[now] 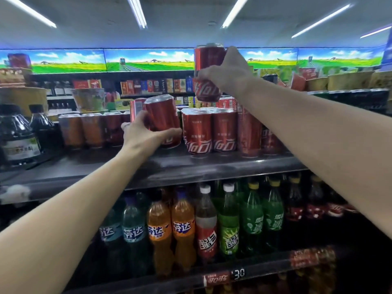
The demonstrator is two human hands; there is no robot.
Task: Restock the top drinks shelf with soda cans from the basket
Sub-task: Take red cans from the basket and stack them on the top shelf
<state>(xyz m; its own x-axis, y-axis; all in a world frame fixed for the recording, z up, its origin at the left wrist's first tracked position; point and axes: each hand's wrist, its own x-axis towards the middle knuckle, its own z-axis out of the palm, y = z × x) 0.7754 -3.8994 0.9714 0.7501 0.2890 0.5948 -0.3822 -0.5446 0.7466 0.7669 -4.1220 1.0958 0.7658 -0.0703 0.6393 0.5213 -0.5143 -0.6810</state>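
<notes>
Shelf [191,166] — red cans [210,130], hands [146,134] gripping two

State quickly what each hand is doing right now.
Left hand: grips a tilted red can at the shelf.
Right hand: holds a raised red can.

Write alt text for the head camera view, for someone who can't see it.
Two bare arms reach to a shop's top shelf: the left hand tilts a red can beside standing cans, the right hand holds another red can above them.
</notes>
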